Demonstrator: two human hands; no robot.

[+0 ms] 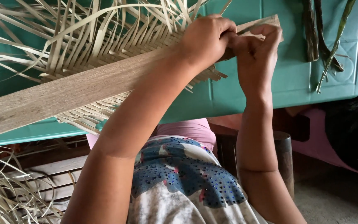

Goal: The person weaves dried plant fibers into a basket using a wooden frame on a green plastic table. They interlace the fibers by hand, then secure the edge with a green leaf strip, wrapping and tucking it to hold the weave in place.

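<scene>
A long flat wooden slat (63, 93) lies slanted across a teal plastic table (295, 79), on top of a partly woven mat of pale dry palm strips (104, 45). My left hand (206, 39) is closed in a fist at the slat's far end, pinching strips against it. My right hand (257, 52) meets it there, fingers curled around the slat's tip and a strip. Loose strip ends fan out beyond the slat toward the table's far side. What lies between the fingers is hidden.
Dark green leaf stalks (324, 37) lie on the table's right part. More loose dry strips (9, 191) pile on the floor at the left beside wooden boards. A dark round stool (289, 153) and pink cloth (324, 145) sit under the table.
</scene>
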